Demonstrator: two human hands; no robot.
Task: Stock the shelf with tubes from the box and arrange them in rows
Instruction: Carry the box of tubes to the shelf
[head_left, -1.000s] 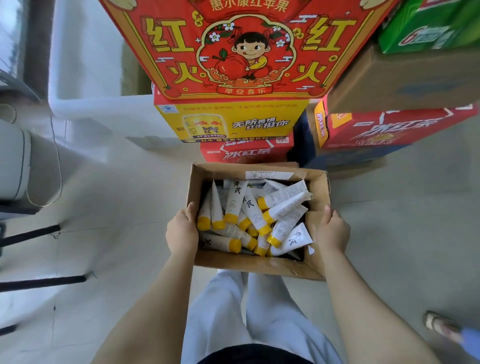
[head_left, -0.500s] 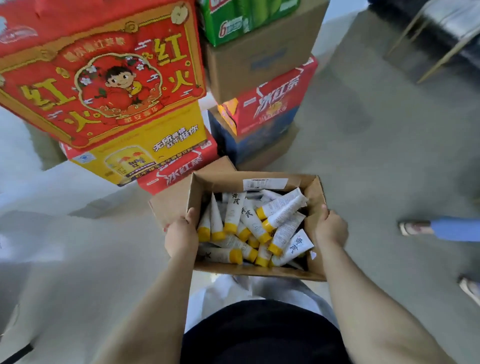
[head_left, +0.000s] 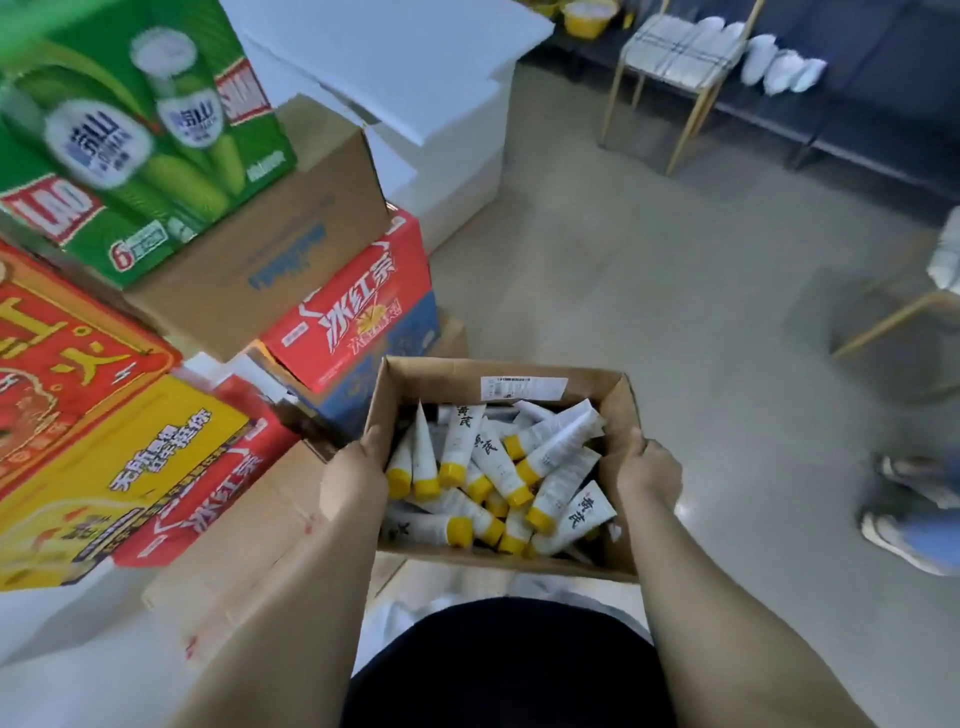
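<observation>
Step in hand, by the look of it: carrying stock toward a shelf, with no shelf anywhere in view. Held at lower centre of the frame, off the floor and in front of the body: an open cardboard box. Gripped on its left wall by the left hand, thumb side up at the rim, remaining fingers hidden behind the cardboard, so cannot tell how far curled. Gripped on its right wall by the right hand, fingers curled over the rim. Inside, loosely heaped and crossing one another: white tubes with yellow caps, a few leaning against the left wall, most lying flat. To do this well, hold level, to avoid sliding the heap over the near wall. Support from underneath where possible rather than pinching thin walls likely to buckle. Steer clear of the stacked drink cartons filling the left of the frame, just beside the box's far left corner, and of another person's shoes at the right edge. Cross the grey floor at centre right, minding the chair at the top. Set down flat beside the shelf before lifting out any tube. Sort by cap direction then, not mid-walk.
</observation>
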